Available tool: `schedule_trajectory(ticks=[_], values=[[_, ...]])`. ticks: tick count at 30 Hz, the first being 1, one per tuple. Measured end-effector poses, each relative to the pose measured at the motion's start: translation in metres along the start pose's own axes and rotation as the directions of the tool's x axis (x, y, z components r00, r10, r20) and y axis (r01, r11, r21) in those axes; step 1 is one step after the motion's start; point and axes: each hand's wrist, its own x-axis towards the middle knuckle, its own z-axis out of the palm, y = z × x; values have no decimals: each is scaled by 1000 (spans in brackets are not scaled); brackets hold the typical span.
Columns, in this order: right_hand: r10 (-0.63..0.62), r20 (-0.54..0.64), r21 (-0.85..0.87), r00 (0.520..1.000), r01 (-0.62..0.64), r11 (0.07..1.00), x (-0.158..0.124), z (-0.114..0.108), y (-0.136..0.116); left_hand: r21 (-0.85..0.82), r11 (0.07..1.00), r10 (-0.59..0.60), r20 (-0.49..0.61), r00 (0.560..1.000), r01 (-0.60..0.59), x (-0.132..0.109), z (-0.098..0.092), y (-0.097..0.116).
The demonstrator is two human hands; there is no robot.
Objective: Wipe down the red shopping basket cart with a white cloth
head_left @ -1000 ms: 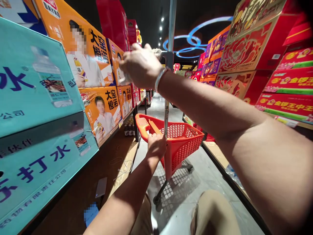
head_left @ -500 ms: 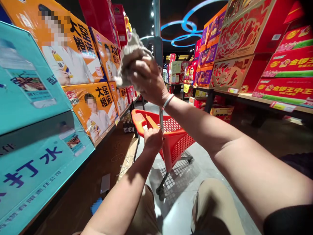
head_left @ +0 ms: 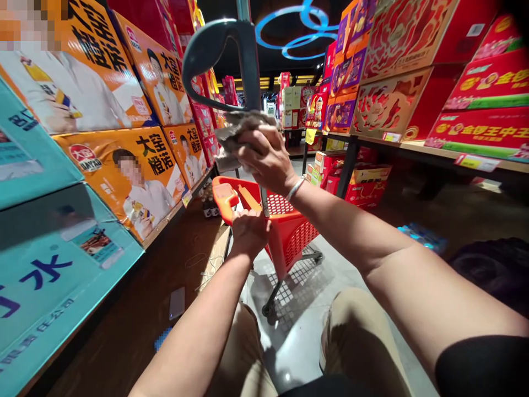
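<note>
My right hand (head_left: 268, 157) is closed around a crumpled grey-beige cloth (head_left: 231, 138), pressed against an upright metal pole (head_left: 264, 201). Just above the cloth, a dark grey loop-shaped handle (head_left: 192, 66) is fixed to the pole. Lower down, my left hand (head_left: 250, 234) is a fist at the pole's lower part, its thumb side against the metal; the palm and inner fingers are hidden. Directly behind both hands stands a red-orange shopping cart (head_left: 295, 237) with perforated sides.
Orange drink cartons (head_left: 124, 182) and turquoise cartons (head_left: 91, 242) are stacked on the left shelf. Red gift boxes (head_left: 487, 132) line the right shelf. A phone-like slab (head_left: 177, 303) and a thin white cable (head_left: 206, 270) lie low on the left. My knees flank the grey floor (head_left: 297, 342).
My right hand has brought the cloth down the pole, from over the loop handle to below it. The handle now shows fully. My left hand keeps its hold; the view has shifted slightly.
</note>
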Motion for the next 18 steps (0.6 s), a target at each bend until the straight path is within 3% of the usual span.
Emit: schedule_trajectory(ticks=[5, 10, 13, 18], values=[[137, 33, 257, 990, -141, 956, -81, 9, -28, -11, 1000, 3, 8, 1000, -2, 2, -1, -6], [426, 44, 504, 904, -388, 772, -151, 24, -45, -6, 1000, -9, -20, 1000, 9, -2, 1, -9], [429, 183, 573, 885, -451, 684, -182, 30, -34, 28, 999, 20, -50, 999, -19, -7, 5, -13], [443, 361, 463, 821, -569, 679, -228, 24, 18, 36, 999, 18, -85, 996, -15, -11, 10, -25]])
